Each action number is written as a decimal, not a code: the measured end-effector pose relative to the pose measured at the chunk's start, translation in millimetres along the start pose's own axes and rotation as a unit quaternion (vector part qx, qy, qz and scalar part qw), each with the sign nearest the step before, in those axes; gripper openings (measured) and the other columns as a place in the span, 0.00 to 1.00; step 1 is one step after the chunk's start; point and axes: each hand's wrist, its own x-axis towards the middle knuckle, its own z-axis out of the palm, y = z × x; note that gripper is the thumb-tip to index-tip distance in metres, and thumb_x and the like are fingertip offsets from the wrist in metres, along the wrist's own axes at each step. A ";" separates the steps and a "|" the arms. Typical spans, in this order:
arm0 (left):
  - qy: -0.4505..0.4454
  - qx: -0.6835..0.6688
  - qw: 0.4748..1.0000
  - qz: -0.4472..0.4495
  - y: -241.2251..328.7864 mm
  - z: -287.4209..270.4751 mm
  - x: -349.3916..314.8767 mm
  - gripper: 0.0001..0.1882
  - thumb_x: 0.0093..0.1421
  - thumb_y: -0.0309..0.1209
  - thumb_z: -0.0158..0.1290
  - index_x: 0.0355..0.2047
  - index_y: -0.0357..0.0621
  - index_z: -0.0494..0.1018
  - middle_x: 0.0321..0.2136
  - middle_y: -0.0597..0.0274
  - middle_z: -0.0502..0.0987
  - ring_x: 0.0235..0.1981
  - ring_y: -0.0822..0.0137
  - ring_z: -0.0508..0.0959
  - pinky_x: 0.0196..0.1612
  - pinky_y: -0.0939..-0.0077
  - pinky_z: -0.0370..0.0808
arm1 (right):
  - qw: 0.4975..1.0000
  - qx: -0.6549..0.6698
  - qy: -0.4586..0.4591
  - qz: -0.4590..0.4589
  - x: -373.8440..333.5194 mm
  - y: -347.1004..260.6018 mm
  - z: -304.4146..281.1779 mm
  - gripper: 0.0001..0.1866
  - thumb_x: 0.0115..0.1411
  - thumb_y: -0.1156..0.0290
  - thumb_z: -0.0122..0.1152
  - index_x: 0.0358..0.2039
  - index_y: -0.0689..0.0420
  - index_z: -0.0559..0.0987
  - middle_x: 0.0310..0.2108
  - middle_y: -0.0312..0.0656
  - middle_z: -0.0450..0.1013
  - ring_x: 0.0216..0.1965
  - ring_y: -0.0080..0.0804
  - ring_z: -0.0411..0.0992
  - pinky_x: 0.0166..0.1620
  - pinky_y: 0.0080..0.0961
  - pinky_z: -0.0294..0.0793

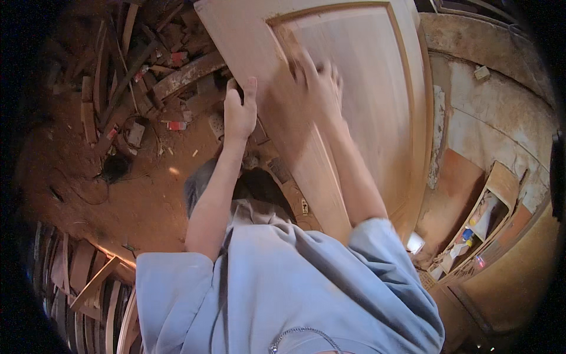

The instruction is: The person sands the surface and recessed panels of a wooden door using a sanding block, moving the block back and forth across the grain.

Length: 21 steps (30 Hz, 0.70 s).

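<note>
A pale wooden panel door (371, 100), with a raised moulding framing its inner panel, stands tilted in front of me. My left hand (240, 115) is at its left edge, thumb along the face and fingers partly hidden behind the edge. My right hand (323, 91) lies on the door's face by the moulding (283, 44), with its fingers spread and smeared by motion. No tool shows in it.
Wood offcuts (112, 76) are piled at the far left over a brown dirt floor (147, 194). Boards (88, 277) stand in a row at the lower left. An open wooden box (501, 183) with small items lies on the right, near a worn pale surface (489, 118).
</note>
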 end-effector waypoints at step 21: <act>-0.018 -0.016 1.000 -0.014 -1.1 -4.3 -1.0 0.30 0.68 0.50 0.49 0.53 0.30 0.67 0.47 0.42 0.77 0.50 0.52 0.77 0.55 0.65 0.70 | 0.996 0.060 -0.051 0.033 -118.4 47.2 -9.3 0.24 0.65 0.64 0.56 0.61 0.35 0.70 0.36 0.44 0.68 0.42 0.44 0.66 0.51 0.43 0.64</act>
